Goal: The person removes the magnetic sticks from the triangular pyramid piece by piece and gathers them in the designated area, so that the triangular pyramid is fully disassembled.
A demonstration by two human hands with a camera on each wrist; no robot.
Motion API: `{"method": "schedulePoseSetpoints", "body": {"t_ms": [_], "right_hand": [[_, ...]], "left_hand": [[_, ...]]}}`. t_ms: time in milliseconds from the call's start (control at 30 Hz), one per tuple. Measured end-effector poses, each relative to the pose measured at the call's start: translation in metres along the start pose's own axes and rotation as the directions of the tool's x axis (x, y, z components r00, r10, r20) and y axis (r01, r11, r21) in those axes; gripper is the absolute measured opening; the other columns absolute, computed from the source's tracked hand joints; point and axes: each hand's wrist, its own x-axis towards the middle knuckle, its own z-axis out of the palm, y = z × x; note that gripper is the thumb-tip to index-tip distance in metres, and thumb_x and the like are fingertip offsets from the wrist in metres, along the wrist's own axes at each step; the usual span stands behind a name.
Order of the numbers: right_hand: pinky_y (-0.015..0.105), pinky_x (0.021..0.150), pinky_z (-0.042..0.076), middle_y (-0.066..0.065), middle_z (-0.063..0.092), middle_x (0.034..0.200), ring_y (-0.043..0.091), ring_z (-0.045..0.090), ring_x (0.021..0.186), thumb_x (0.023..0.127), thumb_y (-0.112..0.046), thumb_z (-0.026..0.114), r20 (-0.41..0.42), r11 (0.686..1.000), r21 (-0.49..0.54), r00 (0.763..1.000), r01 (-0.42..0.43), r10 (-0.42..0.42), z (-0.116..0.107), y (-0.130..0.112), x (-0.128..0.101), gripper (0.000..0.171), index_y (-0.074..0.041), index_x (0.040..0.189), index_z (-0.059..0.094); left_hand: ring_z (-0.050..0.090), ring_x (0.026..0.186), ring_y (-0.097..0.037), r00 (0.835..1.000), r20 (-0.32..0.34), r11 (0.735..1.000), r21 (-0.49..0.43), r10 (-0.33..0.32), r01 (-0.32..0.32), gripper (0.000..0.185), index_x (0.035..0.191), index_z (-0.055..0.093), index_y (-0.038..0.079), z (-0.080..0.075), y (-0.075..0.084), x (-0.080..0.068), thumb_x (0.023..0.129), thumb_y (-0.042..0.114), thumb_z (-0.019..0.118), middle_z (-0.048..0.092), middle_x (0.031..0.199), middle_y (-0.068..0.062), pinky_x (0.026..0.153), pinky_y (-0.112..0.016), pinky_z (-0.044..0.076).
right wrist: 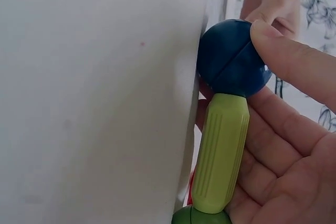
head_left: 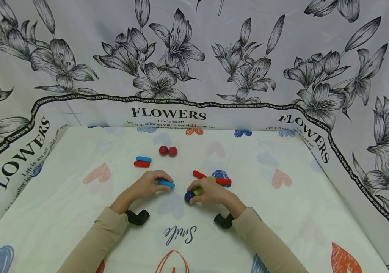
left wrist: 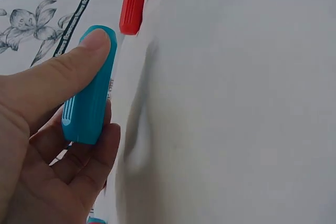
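My left hand (head_left: 151, 183) holds a light-blue ridged rod (left wrist: 92, 87), the thumb pressed along one side and fingers curled behind it. To its right, my right hand (head_left: 211, 190) grips a dark-blue ball (right wrist: 231, 59) between thumb and fingers. A yellow-green rod (right wrist: 220, 153) is joined to that ball, with a green ball (right wrist: 202, 216) at the rod's other end. Two red rods (head_left: 223, 181) (head_left: 199, 174) lie beyond the right hand, one each side of the green ball; the hand partly hides whether they attach to it. A gap separates the light-blue rod from the ball.
Farther back lie two dark-red balls (head_left: 168, 151) side by side. Left of them, another blue rod (head_left: 143, 159) lies beside a red rod (head_left: 141, 164). Black wrist cameras (head_left: 138, 217) sit by both sleeves. A flower-printed curtain (head_left: 177, 76) borders the white tabletop (head_left: 283, 212).
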Motion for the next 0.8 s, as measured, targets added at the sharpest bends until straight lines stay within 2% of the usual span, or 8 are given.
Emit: {"method": "schedulePoseSetpoints", "body": {"t_ms": [167, 300, 433, 533, 667, 800], "right_hand": [[0.034, 0.092, 0.052, 0.007, 0.069, 0.12, 0.019, 0.059, 0.108, 0.084, -0.021, 0.074, -0.001, 1.0, 0.014, 1.0, -0.02, 0.02, 0.0, 0.0, 0.0, 0.035, -0.01, 0.117, 0.069], [0.036, 0.092, 0.053, 0.007, 0.069, 0.12, 0.019, 0.059, 0.108, 0.084, -0.021, 0.075, -0.002, 0.999, 0.019, 1.0, -0.029, 0.029, 0.001, 0.0, 0.001, 0.035, -0.011, 0.117, 0.069], [0.035, 0.092, 0.053, 0.007, 0.069, 0.121, 0.019, 0.059, 0.108, 0.083, -0.021, 0.075, -0.002, 0.999, 0.014, 0.999, -0.039, 0.039, 0.002, 0.0, 0.001, 0.036, -0.011, 0.117, 0.069], [0.034, 0.092, 0.052, 0.006, 0.069, 0.12, 0.019, 0.059, 0.108, 0.084, -0.021, 0.075, -0.001, 0.998, 0.014, 0.998, -0.055, 0.055, 0.002, -0.001, 0.001, 0.035, -0.011, 0.117, 0.069], [0.031, 0.09, 0.053, 0.005, 0.069, 0.12, 0.019, 0.059, 0.108, 0.083, -0.021, 0.075, -0.002, 0.998, 0.007, 0.998, -0.058, 0.059, 0.002, -0.002, 0.0, 0.035, -0.012, 0.117, 0.069], [0.032, 0.089, 0.053, 0.006, 0.069, 0.12, 0.019, 0.059, 0.107, 0.083, -0.021, 0.075, -0.008, 0.999, 0.006, 0.999, -0.047, 0.047, 0.003, -0.001, 0.001, 0.035, -0.011, 0.116, 0.07]], "left_hand": [[0.063, 0.095, -0.011, 0.999, -0.053, 0.999, 0.037, -0.007, 0.009, 0.023, 0.104, 0.072, 0.013, -0.006, -0.004, -0.002, 0.082, 0.018, 0.075, 0.073, 0.104, -0.003, 0.094, -0.021, 0.051], [0.064, 0.097, -0.016, 0.996, -0.084, 0.997, 0.072, -0.02, 0.027, 0.024, 0.105, 0.071, 0.012, -0.01, -0.007, -0.005, 0.082, 0.017, 0.075, 0.073, 0.105, -0.004, 0.097, -0.034, 0.054], [0.065, 0.098, -0.022, 0.992, -0.123, 0.994, 0.107, 0.005, 0.008, 0.023, 0.105, 0.071, 0.009, -0.014, -0.012, -0.009, 0.082, 0.013, 0.074, 0.073, 0.104, -0.007, 0.096, -0.044, 0.053], [0.065, 0.098, -0.022, 0.987, -0.161, 0.99, 0.139, 0.023, 0.0, 0.022, 0.104, 0.071, 0.009, -0.017, -0.016, -0.012, 0.082, 0.012, 0.074, 0.073, 0.103, -0.007, 0.094, -0.042, 0.055], [0.065, 0.098, -0.023, 0.975, -0.223, 0.984, 0.173, 0.009, 0.03, 0.022, 0.104, 0.072, 0.01, -0.022, -0.021, -0.015, 0.082, 0.012, 0.074, 0.074, 0.103, -0.006, 0.091, -0.036, 0.055], [0.064, 0.104, -0.026, 0.963, -0.269, 0.979, 0.194, -0.003, 0.057, 0.023, 0.104, 0.071, 0.008, -0.026, -0.025, -0.017, 0.081, 0.011, 0.075, 0.073, 0.104, -0.008, 0.091, -0.039, 0.054]]}}
